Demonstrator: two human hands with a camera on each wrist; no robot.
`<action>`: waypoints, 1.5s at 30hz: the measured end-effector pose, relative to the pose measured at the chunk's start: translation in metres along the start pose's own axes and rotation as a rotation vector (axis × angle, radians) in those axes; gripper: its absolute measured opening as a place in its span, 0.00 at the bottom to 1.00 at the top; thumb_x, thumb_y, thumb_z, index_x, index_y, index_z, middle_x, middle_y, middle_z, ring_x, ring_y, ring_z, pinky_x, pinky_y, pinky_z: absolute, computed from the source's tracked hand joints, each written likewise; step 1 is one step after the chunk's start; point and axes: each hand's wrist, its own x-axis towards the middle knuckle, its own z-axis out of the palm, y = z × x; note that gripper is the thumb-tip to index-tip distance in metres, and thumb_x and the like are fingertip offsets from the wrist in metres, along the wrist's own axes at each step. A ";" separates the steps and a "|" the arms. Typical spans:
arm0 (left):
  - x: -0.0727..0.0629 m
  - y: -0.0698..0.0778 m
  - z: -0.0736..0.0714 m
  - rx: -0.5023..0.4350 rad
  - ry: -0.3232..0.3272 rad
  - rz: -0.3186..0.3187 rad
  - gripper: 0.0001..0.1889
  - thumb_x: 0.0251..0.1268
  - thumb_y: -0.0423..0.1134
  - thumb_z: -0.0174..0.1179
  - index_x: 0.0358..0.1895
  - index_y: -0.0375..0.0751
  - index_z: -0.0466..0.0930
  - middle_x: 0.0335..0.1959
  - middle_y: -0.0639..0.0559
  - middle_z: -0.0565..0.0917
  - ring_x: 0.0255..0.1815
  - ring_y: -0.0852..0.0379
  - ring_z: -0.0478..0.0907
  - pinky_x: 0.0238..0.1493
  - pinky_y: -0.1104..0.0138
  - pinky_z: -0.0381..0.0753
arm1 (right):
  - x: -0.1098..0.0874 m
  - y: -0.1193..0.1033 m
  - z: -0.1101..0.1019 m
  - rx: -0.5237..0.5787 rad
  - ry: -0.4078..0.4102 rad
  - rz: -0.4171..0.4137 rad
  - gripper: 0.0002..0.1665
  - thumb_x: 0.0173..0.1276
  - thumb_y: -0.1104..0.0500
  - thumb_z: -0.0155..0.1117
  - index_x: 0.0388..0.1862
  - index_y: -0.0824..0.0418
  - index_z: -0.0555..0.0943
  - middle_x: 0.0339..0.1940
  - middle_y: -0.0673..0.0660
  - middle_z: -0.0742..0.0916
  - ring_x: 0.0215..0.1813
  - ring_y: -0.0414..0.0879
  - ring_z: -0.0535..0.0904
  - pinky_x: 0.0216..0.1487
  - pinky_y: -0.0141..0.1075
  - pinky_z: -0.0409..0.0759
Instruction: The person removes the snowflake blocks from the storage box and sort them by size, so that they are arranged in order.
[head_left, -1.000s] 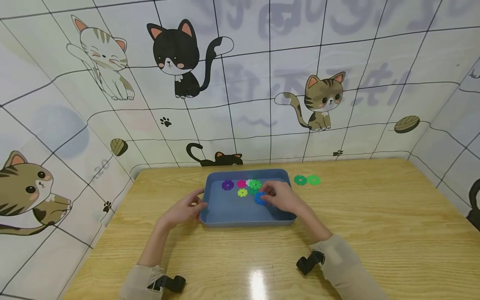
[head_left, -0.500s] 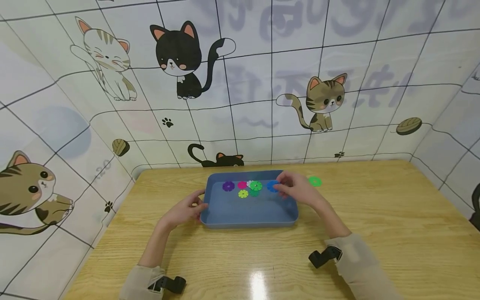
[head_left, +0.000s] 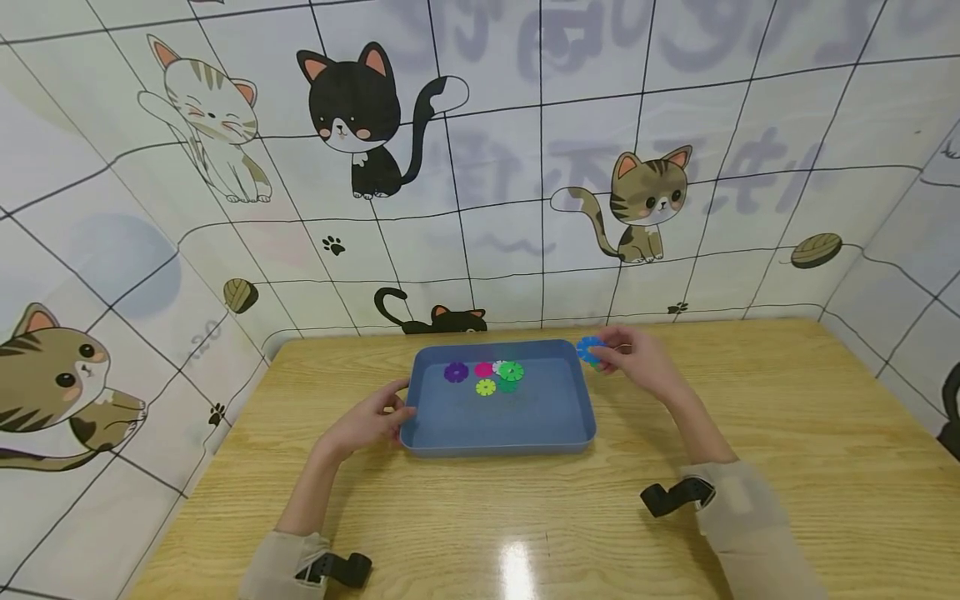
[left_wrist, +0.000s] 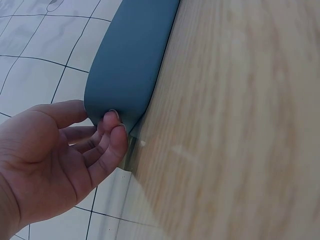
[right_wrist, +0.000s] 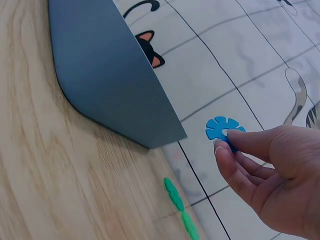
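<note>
Blue shows between the pinching thumb and fingers of the right hand point(right_wrist: 280, 172): a flat, flower-shaped disc point(right_wrist: 216, 131), its rounded petals parted by narrow slots. It is just beyond the right end of the tray point(head_left: 495, 427), near two green discs point(right_wrist: 174, 194). The left hand point(left_wrist: 55, 155) grips the tray's left end. Pale lettering point(head_left: 573, 25) on the wall point(head_left: 495, 300) behind is too faint to read.

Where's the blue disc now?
Head view: the blue disc is pinched in the right hand, just outside the far right corner of the tray. Right wrist view: green discs lie nearby.
</note>
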 end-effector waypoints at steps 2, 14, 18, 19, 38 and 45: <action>0.000 0.000 0.000 0.003 0.001 0.000 0.33 0.78 0.35 0.54 0.79 0.30 0.50 0.37 0.38 0.74 0.28 0.48 0.80 0.36 0.61 0.83 | -0.001 0.004 -0.007 -0.011 0.027 0.012 0.18 0.75 0.61 0.64 0.53 0.76 0.77 0.43 0.71 0.84 0.38 0.58 0.85 0.41 0.44 0.87; 0.000 0.003 0.002 0.004 0.016 -0.010 0.33 0.78 0.34 0.54 0.79 0.31 0.51 0.37 0.39 0.74 0.28 0.50 0.80 0.36 0.60 0.83 | -0.009 0.032 -0.039 -0.026 0.105 0.093 0.23 0.75 0.61 0.64 0.57 0.80 0.74 0.46 0.73 0.83 0.34 0.45 0.86 0.41 0.41 0.87; 0.000 0.002 0.001 0.000 0.010 0.004 0.33 0.78 0.33 0.54 0.78 0.29 0.50 0.37 0.38 0.74 0.28 0.49 0.80 0.36 0.58 0.84 | -0.014 0.038 -0.047 -0.043 0.133 0.145 0.23 0.75 0.60 0.64 0.57 0.79 0.74 0.45 0.72 0.84 0.34 0.44 0.87 0.40 0.38 0.87; 0.000 0.002 0.001 -0.002 0.008 0.009 0.33 0.78 0.33 0.54 0.78 0.28 0.50 0.37 0.38 0.74 0.28 0.49 0.80 0.36 0.58 0.84 | -0.015 0.040 -0.048 -0.042 0.138 0.155 0.23 0.75 0.60 0.64 0.57 0.79 0.74 0.44 0.72 0.84 0.33 0.44 0.87 0.40 0.38 0.87; 0.001 0.000 0.000 0.012 0.011 0.008 0.33 0.78 0.33 0.53 0.78 0.28 0.50 0.37 0.38 0.75 0.28 0.48 0.80 0.35 0.60 0.83 | -0.022 0.066 -0.059 -0.374 0.217 0.236 0.20 0.75 0.56 0.64 0.50 0.74 0.79 0.42 0.72 0.85 0.42 0.61 0.81 0.35 0.40 0.78; 0.001 0.001 0.000 -0.005 0.010 0.020 0.34 0.78 0.33 0.54 0.78 0.27 0.49 0.37 0.38 0.75 0.29 0.46 0.81 0.35 0.57 0.84 | -0.020 0.074 -0.059 -0.398 0.233 0.239 0.22 0.74 0.55 0.64 0.50 0.75 0.79 0.44 0.73 0.84 0.47 0.67 0.79 0.48 0.57 0.77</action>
